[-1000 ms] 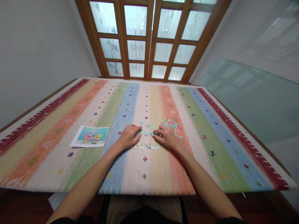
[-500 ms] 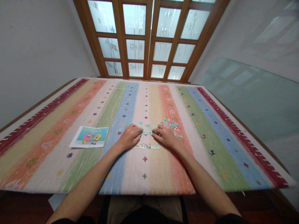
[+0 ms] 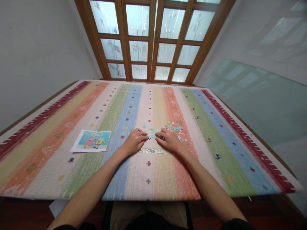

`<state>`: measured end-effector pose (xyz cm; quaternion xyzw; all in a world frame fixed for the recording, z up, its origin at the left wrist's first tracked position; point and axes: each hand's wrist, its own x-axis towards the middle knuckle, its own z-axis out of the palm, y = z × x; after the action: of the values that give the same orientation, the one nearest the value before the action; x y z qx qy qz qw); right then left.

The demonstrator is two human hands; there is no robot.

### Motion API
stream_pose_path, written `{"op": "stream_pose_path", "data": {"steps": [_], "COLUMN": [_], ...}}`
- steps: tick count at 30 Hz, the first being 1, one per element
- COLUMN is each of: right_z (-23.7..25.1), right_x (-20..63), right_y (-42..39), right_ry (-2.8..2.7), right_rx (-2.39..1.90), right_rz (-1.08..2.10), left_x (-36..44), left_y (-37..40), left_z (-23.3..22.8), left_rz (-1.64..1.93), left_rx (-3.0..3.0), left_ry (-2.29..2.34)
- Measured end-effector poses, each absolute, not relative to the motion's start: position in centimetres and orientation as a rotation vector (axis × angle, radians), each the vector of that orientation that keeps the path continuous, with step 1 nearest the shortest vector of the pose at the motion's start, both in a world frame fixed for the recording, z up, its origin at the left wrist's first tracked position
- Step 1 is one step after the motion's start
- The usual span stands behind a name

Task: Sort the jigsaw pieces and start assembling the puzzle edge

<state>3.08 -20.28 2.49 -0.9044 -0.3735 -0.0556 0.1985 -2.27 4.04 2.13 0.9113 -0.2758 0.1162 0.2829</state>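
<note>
My left hand (image 3: 136, 139) and my right hand (image 3: 168, 138) face each other over the middle of the table, fingertips a short way apart. Each has its fingers closed at small turquoise jigsaw puzzle pieces (image 3: 152, 135), which lie between the two hands and are partly covered by the fingertips. Nearer me is a joined strip of puzzle pieces (image 3: 153, 150), its left end close under my left hand. Loose turquoise pieces (image 3: 144, 126) lie just beyond my fingers. Past my right hand spreads a pile of mixed colourful pieces (image 3: 176, 126).
A printed cartoon picture (image 3: 92, 141) lies on the left of the striped tablecloth (image 3: 115, 118). A few loose pieces (image 3: 123, 135) are left of my left hand. Wooden glazed doors (image 3: 153, 41) stand beyond the table, and a glass panel (image 3: 254, 95) leans at the right wall.
My left hand has shifted slightly right, so its fingertips are closer to my right hand. The right hand has barely moved; the strip and the pile lie as before.
</note>
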Motion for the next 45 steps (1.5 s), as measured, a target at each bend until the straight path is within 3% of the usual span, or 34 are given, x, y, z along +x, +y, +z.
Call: {"op": "stream_pose_path", "data": {"steps": [45], "right_z": [3.9], "right_x": [2.8], "right_y": [-21.3], "right_ry": [-0.998], "right_rx": [-2.515], "right_rz": [-0.114], "left_x": [-2.2], "left_y": [4.1], "left_z": [1.6], "left_rz": [0.378], "left_rx": [2.477], "left_ry": [-0.805]}}
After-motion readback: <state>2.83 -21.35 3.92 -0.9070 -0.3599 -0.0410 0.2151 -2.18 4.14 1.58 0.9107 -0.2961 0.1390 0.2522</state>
